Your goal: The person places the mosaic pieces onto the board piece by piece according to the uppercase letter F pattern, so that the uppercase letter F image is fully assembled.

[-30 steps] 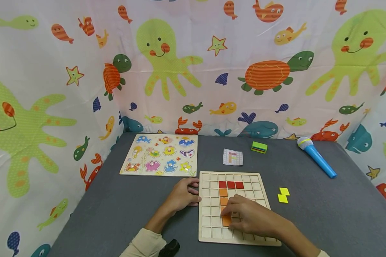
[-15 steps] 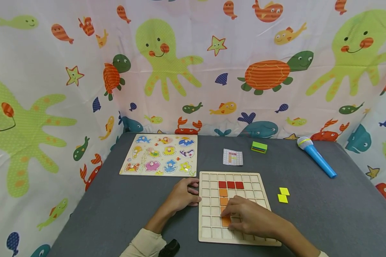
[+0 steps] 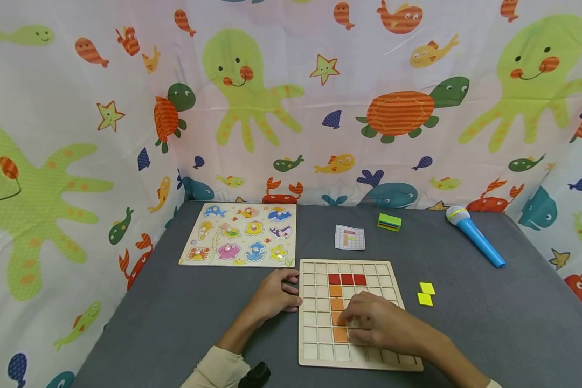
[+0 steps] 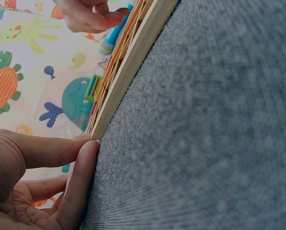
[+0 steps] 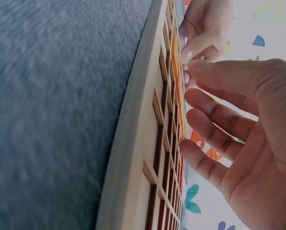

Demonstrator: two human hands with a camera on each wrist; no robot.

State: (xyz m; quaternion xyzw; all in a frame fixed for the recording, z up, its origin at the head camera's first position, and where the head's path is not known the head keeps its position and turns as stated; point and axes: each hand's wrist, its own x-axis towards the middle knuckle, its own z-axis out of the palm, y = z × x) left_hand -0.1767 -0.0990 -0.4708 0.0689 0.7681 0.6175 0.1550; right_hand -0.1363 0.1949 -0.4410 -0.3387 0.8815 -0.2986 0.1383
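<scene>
A wooden grid board (image 3: 320,351) lies on the table. Three red square tiles (image 3: 347,279) form a row in it, and below the leftmost runs a column of orange square tiles (image 3: 337,304). My left hand (image 3: 271,296) is at the board's left edge; in the left wrist view its thumb and finger (image 4: 83,167) pinch that edge. Over the board, beside the lower orange tiles, is my right hand (image 3: 380,321). Its fingers (image 5: 215,129) are loosely bent with nothing between them, as the right wrist view shows. The hand partly covers one orange tile and the cells beneath it.
Two yellow tiles (image 3: 425,299) lie right of the board. Behind it are a small printed grid card (image 3: 350,237) and a stack of coloured tiles (image 3: 389,222), green on top. A sea-animal puzzle (image 3: 240,237) lies back left, a blue toy microphone (image 3: 480,242) back right.
My right hand has lifted slightly off the lowest orange tiles and shifted a little right, uncovering more of them. My left hand stays at the board's edge.
</scene>
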